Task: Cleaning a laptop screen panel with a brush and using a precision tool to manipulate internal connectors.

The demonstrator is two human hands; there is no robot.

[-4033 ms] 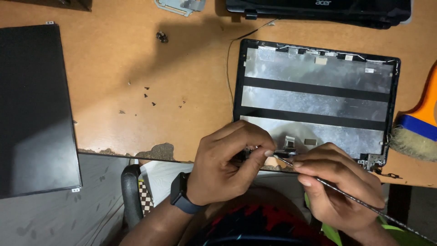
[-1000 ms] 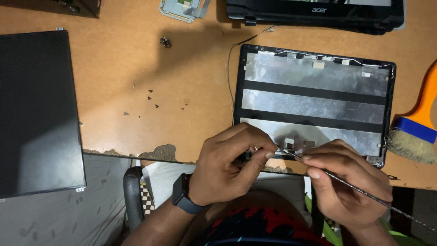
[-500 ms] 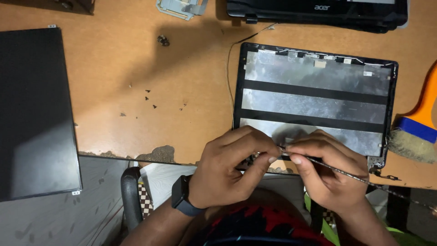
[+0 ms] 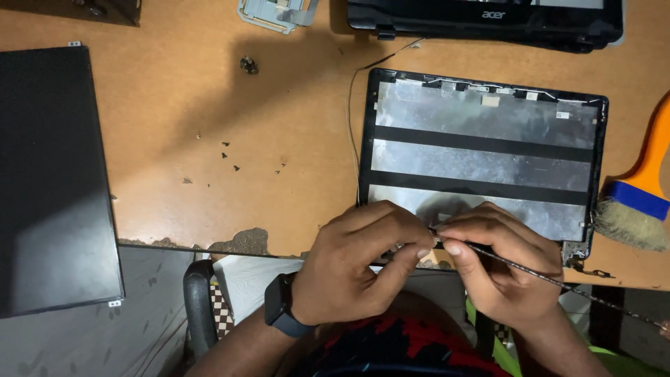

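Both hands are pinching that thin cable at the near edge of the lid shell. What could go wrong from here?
1. The thin cable is pinched between the left hand and right hand; a hard tug could snap it.
2. The lid shell overhangs the table edge and might slip off.
3. Loose screws lie near the edge and could get brushed off.

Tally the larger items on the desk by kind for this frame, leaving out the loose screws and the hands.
Laptop lid shell, foil-lined inside up: 1
Flat black display panel: 1
Black laptop body at the far edge: 1
Pale metal bracket part: 1
Orange-handled brush: 1
Thin black cable, pinched by left hand and right hand: 1
Total: 6
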